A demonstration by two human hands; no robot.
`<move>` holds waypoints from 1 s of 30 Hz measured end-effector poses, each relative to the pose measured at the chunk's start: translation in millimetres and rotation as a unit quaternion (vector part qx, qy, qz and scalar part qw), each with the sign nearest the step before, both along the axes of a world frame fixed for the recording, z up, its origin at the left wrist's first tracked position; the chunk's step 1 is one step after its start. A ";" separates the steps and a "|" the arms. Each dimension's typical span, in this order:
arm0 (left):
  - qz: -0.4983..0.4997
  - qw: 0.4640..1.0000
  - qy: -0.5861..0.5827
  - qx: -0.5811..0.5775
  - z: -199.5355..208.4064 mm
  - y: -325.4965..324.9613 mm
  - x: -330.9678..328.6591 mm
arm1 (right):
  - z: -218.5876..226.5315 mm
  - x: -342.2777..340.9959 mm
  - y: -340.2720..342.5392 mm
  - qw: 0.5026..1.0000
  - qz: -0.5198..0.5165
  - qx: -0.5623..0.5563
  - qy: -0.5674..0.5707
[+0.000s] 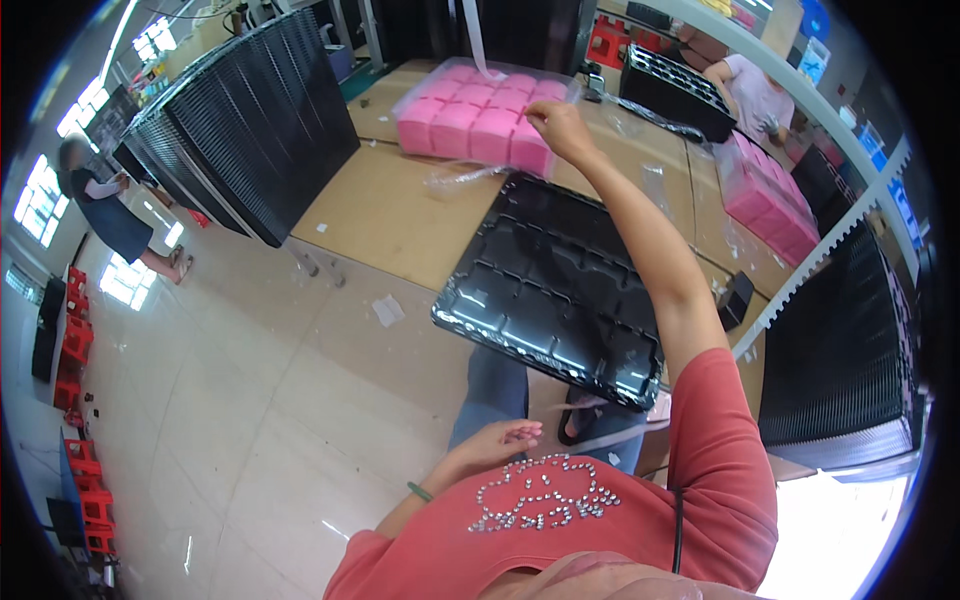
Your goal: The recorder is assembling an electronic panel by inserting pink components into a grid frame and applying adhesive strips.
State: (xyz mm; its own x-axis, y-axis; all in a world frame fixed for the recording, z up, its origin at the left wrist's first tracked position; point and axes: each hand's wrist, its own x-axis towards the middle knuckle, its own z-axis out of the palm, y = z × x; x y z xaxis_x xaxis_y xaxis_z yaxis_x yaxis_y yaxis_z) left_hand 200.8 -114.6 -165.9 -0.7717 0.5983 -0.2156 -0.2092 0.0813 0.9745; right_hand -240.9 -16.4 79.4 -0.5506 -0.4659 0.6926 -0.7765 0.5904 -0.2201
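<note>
Red shirt (pixel 560 500) below, right hand (pixel 555 128) at the pink blocks (pixel 470 115)

Head view: the right hand is stretched over the table (pixel 365 215) to the right edge of the pink blocks, its thumb and fingertips drawn close together; whether they pinch anything, I cannot tell. Near the lap, the left hand (pixel 505 436) is loosely curled, and its grip is unclear too. Between them lies the black tray (pixel 560 280), flat, its near end above the person's knees.

Progress looks early, judging by the tray: no pink shows in it, while the blocks stand in rows in their clear box (pixel 565 90). How much is left cannot be judged further.

Brown and scuffed, the table bears scraps of plastic film (pixel 460 178). Black stacks (pixel 265 130) stand at left and right. Beyond are a seated co-worker (pixel 762 95), another person standing (pixel 105 210), red stools (pixel 78 330) and a glossy floor (pixel 250 380).
</note>
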 end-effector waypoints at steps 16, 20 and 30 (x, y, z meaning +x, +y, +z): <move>0.183 0.977 -0.078 0.077 -56.7 -18.5 -9.2 | 0.4 -21.5 -9.8 0.979 -0.057 0.194 -0.017; 0.184 0.975 -0.096 0.076 -57.6 -21.0 -9.2 | 8.9 -29.7 -13.3 0.985 -0.065 0.158 0.000; 0.160 0.985 -0.043 0.044 -44.2 -13.9 -12.2 | 50.0 -9.9 -2.7 0.979 -0.110 -0.159 0.062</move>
State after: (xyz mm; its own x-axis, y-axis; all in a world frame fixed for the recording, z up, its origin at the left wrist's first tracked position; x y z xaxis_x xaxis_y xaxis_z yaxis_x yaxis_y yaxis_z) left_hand 188.6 -128.5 -210.0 -0.9047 0.3471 -0.2470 -0.2931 -0.0864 0.9522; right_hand -250.7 -19.0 129.4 -0.5159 -0.0952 0.8514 -0.6705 0.6634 -0.3321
